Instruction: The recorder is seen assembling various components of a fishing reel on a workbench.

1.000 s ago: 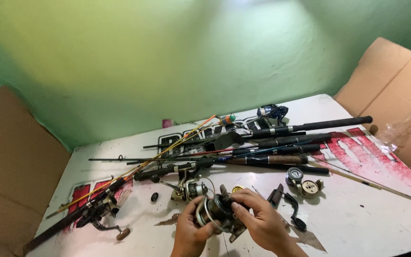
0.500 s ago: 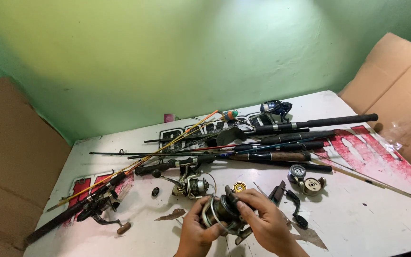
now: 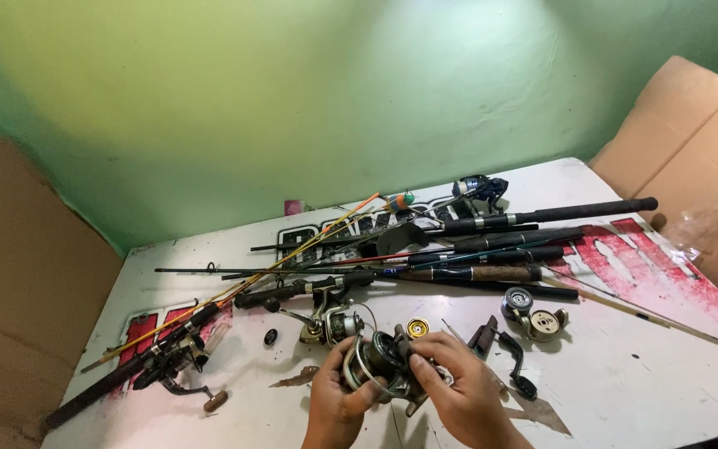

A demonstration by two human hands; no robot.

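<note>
Both hands are sitting close together low in the shot, around 6 o'clock. Left hand (image 3: pixel 338 403) is curling its fingers inward, cupping. Right hand (image 3: pixel 459 391) is arching over, its fingers (image 3: pixel 425 359) pinching toward 9 o'clock.

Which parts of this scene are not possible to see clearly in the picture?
- Head view: the reel is half covered by the left hand and right hand; what the fingers do on it is hidden.
- Both wrists are cut off by the bottom edge.
- The rods overlap; which part belongs to which is unclear.
- The small gold part is too small to identify.
</note>
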